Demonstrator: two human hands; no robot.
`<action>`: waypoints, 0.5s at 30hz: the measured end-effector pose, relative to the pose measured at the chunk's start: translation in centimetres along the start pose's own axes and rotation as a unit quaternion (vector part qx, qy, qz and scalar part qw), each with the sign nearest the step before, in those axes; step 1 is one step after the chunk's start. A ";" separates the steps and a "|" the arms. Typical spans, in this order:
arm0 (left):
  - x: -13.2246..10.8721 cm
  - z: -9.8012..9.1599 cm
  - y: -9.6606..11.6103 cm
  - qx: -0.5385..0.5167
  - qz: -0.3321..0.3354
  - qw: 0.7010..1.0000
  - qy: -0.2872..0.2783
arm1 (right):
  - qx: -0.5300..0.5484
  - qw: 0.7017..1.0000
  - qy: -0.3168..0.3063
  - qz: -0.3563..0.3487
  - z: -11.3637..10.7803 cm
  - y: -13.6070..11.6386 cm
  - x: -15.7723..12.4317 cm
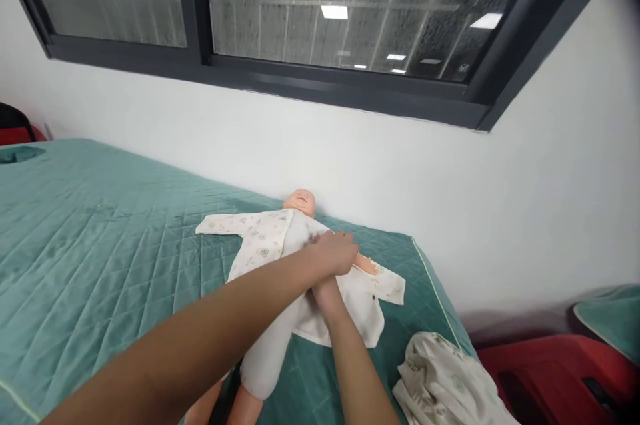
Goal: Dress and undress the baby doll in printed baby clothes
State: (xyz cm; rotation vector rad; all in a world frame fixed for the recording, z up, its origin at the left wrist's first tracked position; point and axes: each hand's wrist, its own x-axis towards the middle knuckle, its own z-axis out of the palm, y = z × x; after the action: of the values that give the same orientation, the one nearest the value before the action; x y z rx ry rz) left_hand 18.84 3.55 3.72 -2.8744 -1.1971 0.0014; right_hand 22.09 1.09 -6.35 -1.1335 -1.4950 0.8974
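Observation:
A baby doll (301,201) lies on its back on a green quilted bed cover, its head at the wall. It wears a white bodysuit (267,358). A white printed baby shirt (260,238) is spread around it, one sleeve out to each side. The doll's bare arm (367,264) rests over the right-hand sleeve. My left hand (340,252) reaches across the doll's chest, fingers curled beside that arm; what they grip is hidden. Below the left wrist, my right hand (325,288) is at the doll's side, its fingers mostly covered.
A crumpled white printed cloth (445,378) lies at the bed's right edge. Beyond that edge stands a red object (560,372) with green fabric (613,318) behind it. A white wall with a dark-framed window (280,82) rises behind the bed cover (125,232).

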 end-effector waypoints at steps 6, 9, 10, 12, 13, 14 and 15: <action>2.9 1.7 1.4 0.052 0.031 0.997 -0.042 | -0.034 0.999 -0.011 0.004 0.0 -0.7 -0.6; 3.9 1.0 1.0 0.052 0.052 0.995 -0.063 | -0.017 0.999 -0.039 0.009 -0.9 -1.5 -1.0; 4.2 0.6 0.8 0.049 0.060 0.995 -0.064 | -0.001 0.999 -0.052 0.015 -1.4 -1.8 -1.1; 4.7 -0.3 0.1 0.044 0.073 0.995 -0.058 | 0.036 0.995 -0.083 0.032 -2.5 -2.7 -1.3; 4.9 -0.7 -0.3 0.042 0.077 0.995 -0.055 | 0.054 0.993 -0.099 0.040 -3.0 -3.2 -1.3; 5.0 -1.0 -0.8 0.039 0.080 0.995 -0.052 | 0.071 0.990 -0.116 0.046 -3.7 -3.7 -1.4; 5.1 -1.2 -1.2 0.037 0.082 0.995 -0.052 | 0.080 0.986 -0.134 0.051 -4.3 -4.3 -1.4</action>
State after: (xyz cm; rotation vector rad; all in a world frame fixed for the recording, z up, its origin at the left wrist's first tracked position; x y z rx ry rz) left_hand 21.63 7.97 5.00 -2.9283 -0.9500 0.1984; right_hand 25.48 -1.54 -1.84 -1.0070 -1.5564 1.2576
